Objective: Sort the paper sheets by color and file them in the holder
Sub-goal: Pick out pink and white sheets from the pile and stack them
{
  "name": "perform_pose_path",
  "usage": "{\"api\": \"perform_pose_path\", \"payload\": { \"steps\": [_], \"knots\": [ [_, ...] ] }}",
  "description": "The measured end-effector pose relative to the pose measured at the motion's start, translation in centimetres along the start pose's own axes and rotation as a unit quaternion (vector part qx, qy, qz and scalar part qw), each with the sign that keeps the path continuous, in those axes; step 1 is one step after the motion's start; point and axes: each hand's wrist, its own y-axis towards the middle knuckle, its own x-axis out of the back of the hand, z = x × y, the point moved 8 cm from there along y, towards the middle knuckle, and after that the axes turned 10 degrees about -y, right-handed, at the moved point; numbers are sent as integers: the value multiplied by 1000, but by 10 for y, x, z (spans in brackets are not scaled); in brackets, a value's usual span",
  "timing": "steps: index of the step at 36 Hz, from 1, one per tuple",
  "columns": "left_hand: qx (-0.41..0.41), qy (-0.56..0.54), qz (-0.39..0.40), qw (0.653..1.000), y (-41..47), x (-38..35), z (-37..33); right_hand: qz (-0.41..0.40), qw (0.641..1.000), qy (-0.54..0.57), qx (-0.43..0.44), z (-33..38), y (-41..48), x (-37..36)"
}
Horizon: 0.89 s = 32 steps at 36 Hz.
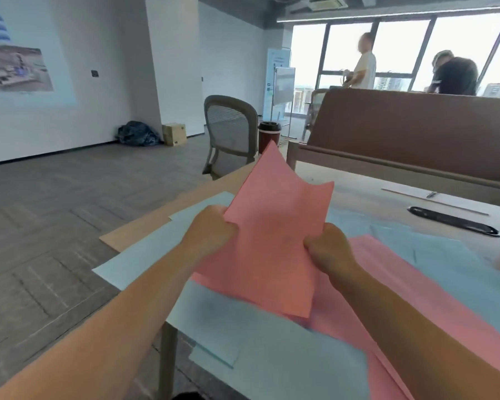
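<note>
Your left hand [211,228] and right hand [328,249] both grip the pink paper [274,241]. The fingers of each are curled round a side edge, the left on the paper's left edge and the right on its right edge. You hold it lifted off the worktop [367,189] and tilted away from you, with its far edge bowed so that two corners stick up. You cannot tell whether it is one sheet or several pressed together.

Under it, loose pink sheets [401,287] lie spread over the middle of the worktop and run to the near right beneath your right forearm. The near blue sheets [272,353] lie along the near edge, and one small piece hangs over it. A left blue sheet [145,255] lies at the left edge and juts past it. The right blue sheets [445,261] lie toward the right edge, overlapping the pink.

Toward the far edge there is a black oval slot [453,222], and just beyond it a thin metal strip [433,200]. A brown panel [416,131] stands along the far edge. Past the far left corner stand a mesh-backed chair [231,131] and a dark red cup [269,137] with a black lid. Two people [364,64] are at the windows, well apart from you.
</note>
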Motion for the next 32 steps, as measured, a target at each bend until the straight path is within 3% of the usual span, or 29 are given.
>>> {"api": "perform_pose_path", "payload": {
  "steps": [9, 22, 32],
  "knots": [
    [5, 26, 15, 1000, 38, 3, 36, 1, 1000, -24, -3, 13, 15, -31],
    [-84, 169, 98, 977, 87, -24, 54, 2, 986, -150, -73, 10, 7, -42],
    [-54, 211, 142, 966, 107, -18, 74, -36, 972, -209, -98, 23, -11, -50]
  ]
}}
